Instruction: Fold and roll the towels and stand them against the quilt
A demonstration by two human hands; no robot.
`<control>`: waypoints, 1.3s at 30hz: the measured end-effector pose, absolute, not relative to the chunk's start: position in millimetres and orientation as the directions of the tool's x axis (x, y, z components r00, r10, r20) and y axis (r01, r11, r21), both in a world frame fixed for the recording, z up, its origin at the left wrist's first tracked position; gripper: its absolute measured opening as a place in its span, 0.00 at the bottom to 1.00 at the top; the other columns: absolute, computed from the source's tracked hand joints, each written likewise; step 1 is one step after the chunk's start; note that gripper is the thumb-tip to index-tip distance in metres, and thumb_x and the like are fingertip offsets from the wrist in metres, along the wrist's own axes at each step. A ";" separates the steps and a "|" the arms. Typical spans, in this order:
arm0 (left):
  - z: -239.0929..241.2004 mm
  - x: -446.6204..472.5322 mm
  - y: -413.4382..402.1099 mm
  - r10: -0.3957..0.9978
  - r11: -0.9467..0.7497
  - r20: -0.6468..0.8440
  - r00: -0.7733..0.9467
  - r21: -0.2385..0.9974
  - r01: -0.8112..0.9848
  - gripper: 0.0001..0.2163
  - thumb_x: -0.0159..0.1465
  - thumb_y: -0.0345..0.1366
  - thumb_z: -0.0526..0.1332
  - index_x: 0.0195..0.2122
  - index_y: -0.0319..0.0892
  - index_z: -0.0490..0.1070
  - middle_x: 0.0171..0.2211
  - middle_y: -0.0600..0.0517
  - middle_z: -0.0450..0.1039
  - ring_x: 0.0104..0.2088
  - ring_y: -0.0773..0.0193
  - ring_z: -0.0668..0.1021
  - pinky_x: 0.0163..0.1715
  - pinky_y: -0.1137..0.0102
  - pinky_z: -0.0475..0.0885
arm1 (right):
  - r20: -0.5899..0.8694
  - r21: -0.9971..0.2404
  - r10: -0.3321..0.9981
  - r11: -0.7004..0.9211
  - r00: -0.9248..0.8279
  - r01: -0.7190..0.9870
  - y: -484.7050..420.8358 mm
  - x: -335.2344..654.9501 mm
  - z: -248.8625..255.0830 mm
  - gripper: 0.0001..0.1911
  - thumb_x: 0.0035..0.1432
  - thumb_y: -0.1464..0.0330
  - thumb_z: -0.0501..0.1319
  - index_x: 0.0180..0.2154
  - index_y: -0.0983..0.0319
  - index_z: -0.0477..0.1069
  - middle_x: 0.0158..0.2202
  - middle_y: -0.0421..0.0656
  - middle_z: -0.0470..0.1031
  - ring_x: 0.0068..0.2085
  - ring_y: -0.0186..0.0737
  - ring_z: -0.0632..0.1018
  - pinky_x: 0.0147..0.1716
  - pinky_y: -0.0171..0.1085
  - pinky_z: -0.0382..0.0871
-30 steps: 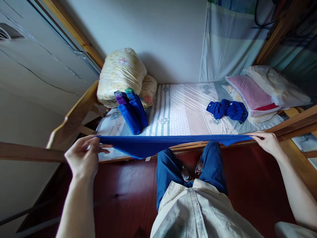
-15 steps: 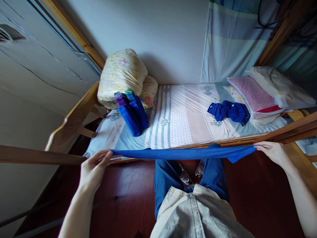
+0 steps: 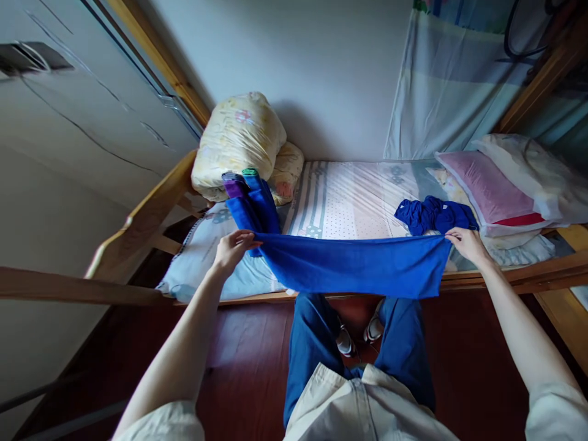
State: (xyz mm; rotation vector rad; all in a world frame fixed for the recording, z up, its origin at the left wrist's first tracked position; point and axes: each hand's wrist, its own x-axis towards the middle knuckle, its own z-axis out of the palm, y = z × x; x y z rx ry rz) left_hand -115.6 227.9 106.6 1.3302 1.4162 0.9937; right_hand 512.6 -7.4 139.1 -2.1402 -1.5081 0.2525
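A blue towel [image 3: 353, 264] is stretched lengthwise in the air between my hands, in front of the bed's near edge, its lower side hanging down over my knees. My left hand [image 3: 233, 250] pinches its upper left corner. The upper right corner is pinched by my right hand [image 3: 466, 244]. Behind my left hand, rolled towels [image 3: 257, 205] in blue, purple and green lie on the bed, partly covered by the hand and the held cloth. Beyond my right hand rests a crumpled dark blue cloth [image 3: 434, 214].
The bed [image 3: 362, 196] has a patterned sheet and a wooden rail [image 3: 82, 288] at the left. A folded yellow quilt [image 3: 241, 144] stands at its left end. A pink pillow [image 3: 487, 184] and a plastic-wrapped bundle [image 3: 542, 177] lie at the right. A curtain [image 3: 432, 92] hangs behind.
Both hands have moved forward over the bed's edge and closer together. The towel has gone from a thin, taut strip to a wider, hanging sheet. My view has shifted slightly.
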 end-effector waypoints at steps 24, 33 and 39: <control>-134.1 -125.2 211.9 0.961 -0.008 -0.238 0.142 0.488 0.873 0.04 0.61 0.33 0.57 0.32 0.44 0.71 0.38 0.44 0.80 0.50 0.48 0.80 0.53 0.56 0.74 | -0.131 -0.528 0.907 -0.406 0.401 0.746 35.3 478.2 -122.7 0.11 0.57 0.78 0.60 0.32 0.61 0.81 0.44 0.52 0.85 0.55 0.51 0.82 0.60 0.48 0.74; -154.9 -147.9 214.8 0.814 -0.525 -0.205 0.544 0.141 0.839 0.14 0.61 0.24 0.52 0.39 0.41 0.77 0.41 0.37 0.78 0.46 0.48 0.79 0.46 0.58 0.77 | -0.194 -0.444 0.908 -0.418 0.371 0.793 17.7 479.0 -142.1 0.16 0.56 0.81 0.57 0.34 0.62 0.82 0.47 0.52 0.84 0.56 0.49 0.81 0.62 0.49 0.73; -159.5 -162.6 211.1 0.868 -0.420 -0.224 0.443 0.144 0.896 0.16 0.59 0.26 0.52 0.43 0.41 0.77 0.39 0.37 0.78 0.44 0.47 0.79 0.44 0.58 0.77 | -0.196 -0.391 0.881 -0.473 0.430 0.790 6.3 467.9 -142.6 0.17 0.56 0.80 0.57 0.37 0.62 0.84 0.49 0.53 0.84 0.57 0.52 0.81 0.63 0.51 0.72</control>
